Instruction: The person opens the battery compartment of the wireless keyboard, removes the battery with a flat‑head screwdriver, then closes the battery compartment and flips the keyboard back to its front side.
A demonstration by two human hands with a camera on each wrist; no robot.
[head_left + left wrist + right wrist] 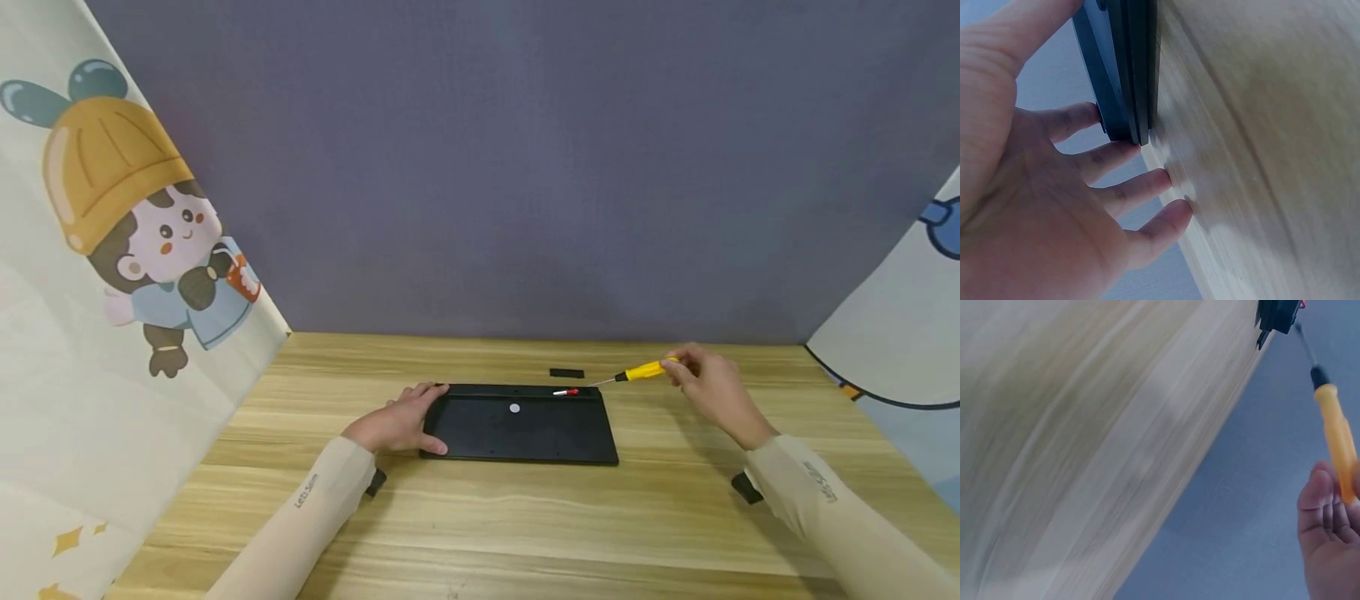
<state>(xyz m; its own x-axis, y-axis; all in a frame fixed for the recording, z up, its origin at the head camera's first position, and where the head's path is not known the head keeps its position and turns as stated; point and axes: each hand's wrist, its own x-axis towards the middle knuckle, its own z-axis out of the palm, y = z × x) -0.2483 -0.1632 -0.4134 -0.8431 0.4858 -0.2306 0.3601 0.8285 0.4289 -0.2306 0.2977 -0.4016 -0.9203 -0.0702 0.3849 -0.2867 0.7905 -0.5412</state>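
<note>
A black keyboard (517, 429) lies with its underside up, a small white round sticker near its middle. In the recess along its far edge sits a red-and-white battery (566, 392). My left hand (401, 421) holds the keyboard's left end, thumb over the near corner and fingers at the far corner; the left wrist view shows fingertips against the keyboard's end (1119, 112). My right hand (708, 383) pinches the yellow handle of a screwdriver (643, 371). Its thin shaft points left, with the tip close to the recess's right end. The right wrist view shows the screwdriver (1337, 434) too.
A small black cover piece (566, 372) lies on the wooden table (510, 533) just beyond the keyboard. A grey-blue panel (480, 167) stands along the table's back edge. Light sheets with cartoon prints (150, 217) hang at both sides.
</note>
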